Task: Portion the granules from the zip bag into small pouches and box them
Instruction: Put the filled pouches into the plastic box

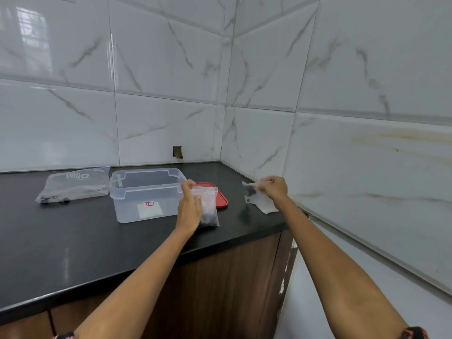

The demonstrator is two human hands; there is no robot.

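The dark countertop (73, 243) is running along a tiled wall (171, 94) into a corner, with wooden cabinet fronts (220, 289) showing below its near edge.

Nearest, toward the counter's right end, the left hand (189, 209) is gripping a small clear pouch (209, 206), fingers and thumb curling around its upper part. The pouch is standing upright with dark granules (209, 220) sitting at its bottom, which is touching the countertop. Just right of it, near the right edge by the side wall, the right hand (275, 189) is pinching the top of a stack of empty pouches (259, 199), fingers curled around them; the lower end of the stack is lying on the counter.

Behind the left hand, a clear plastic box (146, 194) is sitting open toward the middle of the counter, a small label showing through its bottom. A red lid (220, 194) is lying flat just beside the box's right side, partly hidden behind the held pouch.

Farther left, close to the back edge, a large zip bag (75, 185) printed with white letters is lying flat, dark granules gathering along its near edge. The bag's right edge is lying just beside the box's rear left corner.
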